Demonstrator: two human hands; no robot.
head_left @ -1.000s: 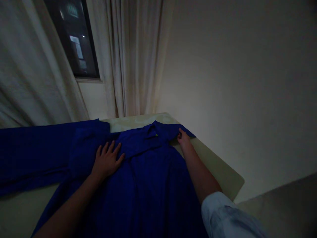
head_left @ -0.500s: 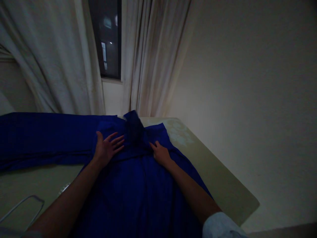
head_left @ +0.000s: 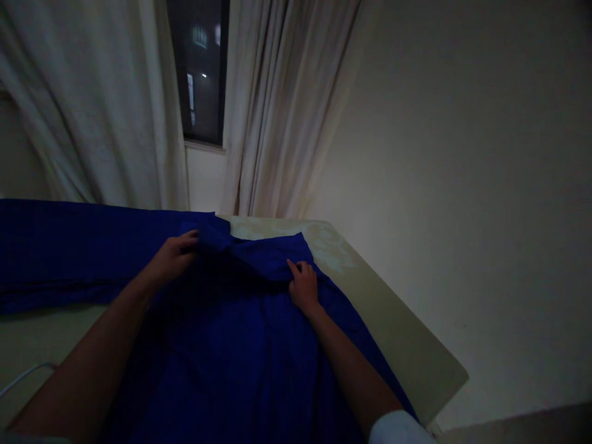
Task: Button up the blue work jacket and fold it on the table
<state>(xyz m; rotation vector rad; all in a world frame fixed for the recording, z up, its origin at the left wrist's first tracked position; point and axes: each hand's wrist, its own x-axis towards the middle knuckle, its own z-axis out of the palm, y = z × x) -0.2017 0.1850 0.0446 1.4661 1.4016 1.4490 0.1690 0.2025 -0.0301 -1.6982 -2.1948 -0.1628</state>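
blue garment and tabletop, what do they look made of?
Blue garment: woven cloth, likely cotton or a blend, matte; it folds and creases softly under the left hand and right hand. Tabletop: smooth, pale, hard sheet, maybe laminate or plastic, with a faint floral print; dim light leaves it open.

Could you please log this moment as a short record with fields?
garment: blue shirt spread on a pale table, one part stretching to the left
left hand: curled on a fold of cloth near the shirt's top
right hand: pinching the cloth edge near the shirt's top
backdrop: curtains on both sides of a dark window
light: dim
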